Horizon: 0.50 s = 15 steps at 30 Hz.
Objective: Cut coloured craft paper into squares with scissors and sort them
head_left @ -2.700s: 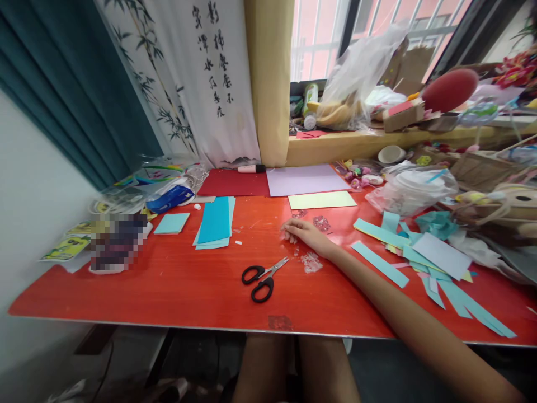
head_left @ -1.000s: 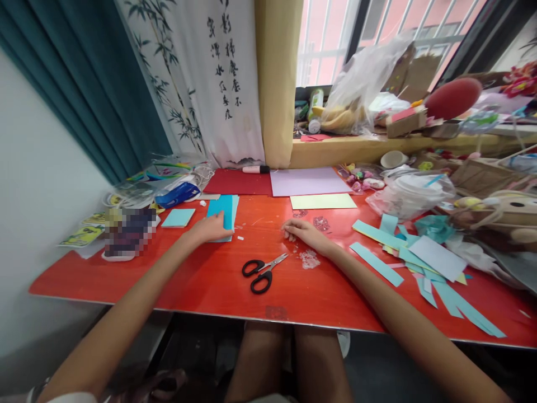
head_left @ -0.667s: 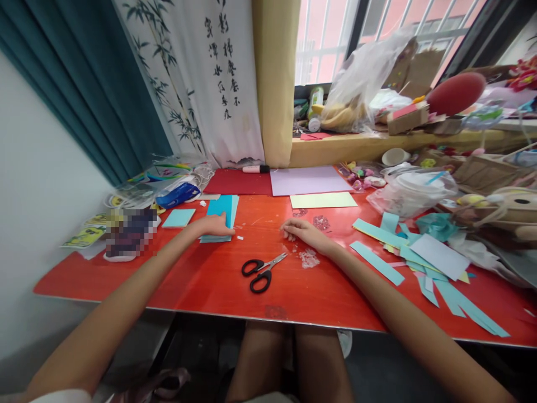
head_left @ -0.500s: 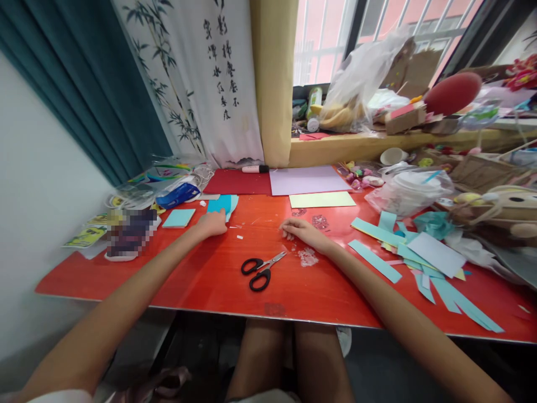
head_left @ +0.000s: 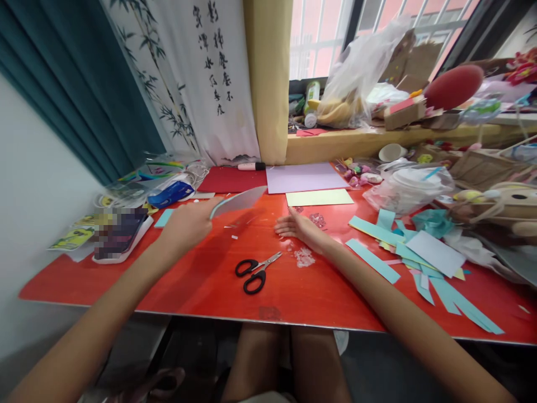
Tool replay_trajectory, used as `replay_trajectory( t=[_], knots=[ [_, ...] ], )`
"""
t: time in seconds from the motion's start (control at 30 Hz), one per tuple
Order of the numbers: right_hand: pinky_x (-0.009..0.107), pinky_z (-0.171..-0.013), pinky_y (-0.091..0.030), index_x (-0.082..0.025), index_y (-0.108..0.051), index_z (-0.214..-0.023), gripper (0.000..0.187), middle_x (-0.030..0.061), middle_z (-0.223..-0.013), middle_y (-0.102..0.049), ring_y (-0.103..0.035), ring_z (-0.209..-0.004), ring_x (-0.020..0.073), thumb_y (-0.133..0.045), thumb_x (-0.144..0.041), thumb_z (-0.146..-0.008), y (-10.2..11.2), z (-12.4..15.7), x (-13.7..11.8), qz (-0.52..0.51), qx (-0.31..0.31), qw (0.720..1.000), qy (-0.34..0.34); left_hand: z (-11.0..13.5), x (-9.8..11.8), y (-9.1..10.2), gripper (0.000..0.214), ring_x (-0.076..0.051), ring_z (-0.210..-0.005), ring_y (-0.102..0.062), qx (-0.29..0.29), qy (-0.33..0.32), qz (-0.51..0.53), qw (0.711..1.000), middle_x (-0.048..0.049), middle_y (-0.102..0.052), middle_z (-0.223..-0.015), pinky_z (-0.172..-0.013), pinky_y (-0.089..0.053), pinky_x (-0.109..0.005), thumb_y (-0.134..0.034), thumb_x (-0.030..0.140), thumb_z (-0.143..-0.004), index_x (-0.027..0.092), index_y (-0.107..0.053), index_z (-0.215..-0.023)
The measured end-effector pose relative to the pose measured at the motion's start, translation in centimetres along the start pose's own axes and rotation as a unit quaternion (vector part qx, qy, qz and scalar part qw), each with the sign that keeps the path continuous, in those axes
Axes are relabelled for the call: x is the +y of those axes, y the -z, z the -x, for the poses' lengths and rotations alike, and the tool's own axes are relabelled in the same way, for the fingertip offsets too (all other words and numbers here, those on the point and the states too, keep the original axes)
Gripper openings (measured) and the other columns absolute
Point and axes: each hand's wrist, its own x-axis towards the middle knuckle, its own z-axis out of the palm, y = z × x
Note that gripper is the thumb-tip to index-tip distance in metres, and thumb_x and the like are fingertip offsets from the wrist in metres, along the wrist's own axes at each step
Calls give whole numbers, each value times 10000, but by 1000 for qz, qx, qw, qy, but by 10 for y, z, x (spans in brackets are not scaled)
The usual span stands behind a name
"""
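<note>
My left hand is closed on the edge of a piece of folded paper. The paper is held above the table, its pale side towards me and a light-blue edge by my fingers. On the red table top, my right hand rests on its side, fingers stretched out and holding nothing. Between my hands and nearer to me lie black-handled scissors, blades slightly apart. Clear, crumpled scraps lie just below my right hand. Partly behind my left hand is a light-blue paper square.
At the back lie red paper, a lilac sheet, a pale-yellow strip and a marker. Light-blue paper strips are heaped at right, beside a plastic bag with a cup. A blue packet lies at left.
My left hand has lifted the blue folded paper from the table, raising it towards me. My right hand stays at nearly the same place, its fingers now straighter. The view has shifted slightly.
</note>
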Motion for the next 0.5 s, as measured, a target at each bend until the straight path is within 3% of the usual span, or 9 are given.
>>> replay_trajectory(
  t=[0.07, 0.13, 0.17, 0.23, 0.3, 0.37, 0.43, 0.5],
  knots=[
    [348, -754, -513, -173, -545, -837, 649, 148, -843, -665, -637, -831, 223, -195, -720, -829, 5, 2, -6, -37, -21, 998, -35, 11, 11, -1, 455, -223, -1092, -577, 47, -147, -4, 988, -77, -595, -1227, -904, -466, -363, -327, 115, -886, 235, -473, -1300],
    [351, -693, -522, -179, -546, -768, 691, 129, -728, -659, -641, -764, 230, -160, -751, -806, 11, 6, -12, -72, -38, 994, -69, 18, 17, -11, 406, -198, -1178, -519, 75, -300, -8, 951, -72, -569, -1267, -1006, -401, -371, -320, 120, -922, 245, -517, -1255],
    [348, -672, -523, -181, -548, -743, 671, 116, -687, -653, -639, -727, 225, -185, -742, -812, 13, 7, -15, -82, -42, 992, -82, 20, 18, -19, 388, -194, -1209, -492, 83, -350, -11, 933, -72, -562, -1277, -1048, -359, -388, -333, 123, -930, 249, -528, -1241],
    [336, -654, -526, -174, -564, -728, 532, 95, -674, -658, -633, -678, 208, -346, -647, -837, 18, 10, -18, -83, -39, 991, -93, 23, 17, -33, 371, -203, -1252, -449, 96, -387, -20, 917, -83, -549, -1292, -1092, -295, -424, -378, 118, -924, 240, -523, -1243],
    [329, -669, -532, -162, -581, -745, 283, 86, -726, -679, -636, -673, 196, -557, -438, -800, 21, 11, -18, -74, -26, 992, -95, 23, 14, -45, 383, -233, -1282, -410, 106, -370, -26, 923, -109, -524, -1315, -1096, -273, -463, -407, 108, -911, 225, -503, -1263],
    [333, -677, -538, -154, -582, -745, 108, 87, -746, -688, -637, -663, 192, -647, -237, -718, 21, 10, -14, -67, 1, 994, -86, 21, 11, -52, 419, -267, -1325, -339, 111, -317, -4, 942, -121, -469, -1364, -1099, -230, -520, -413, 85, -894, 228, -486, -1281],
    [344, -692, -540, -155, -582, -763, 95, 88, -761, -693, -639, -669, 193, -642, -162, -689, 20, 9, -11, -64, 36, 996, -58, 16, 9, -56, 487, -292, -1362, -251, 123, -222, 76, 964, -118, -377, -1430, -1102, -187, -551, -435, 46, -844, 229, -470, -1294],
    [352, -727, -534, -166, -591, -822, 124, 82, -821, -698, -644, -711, 193, -629, -172, -703, 18, 7, -9, -60, 66, 996, -14, 6, 7, -57, 592, -306, -1361, -246, 132, -84, 239, 958, -118, -322, -1456, -1095, -219, -535, -483, 23, -745, 207, -443, -1306]
  ],
)
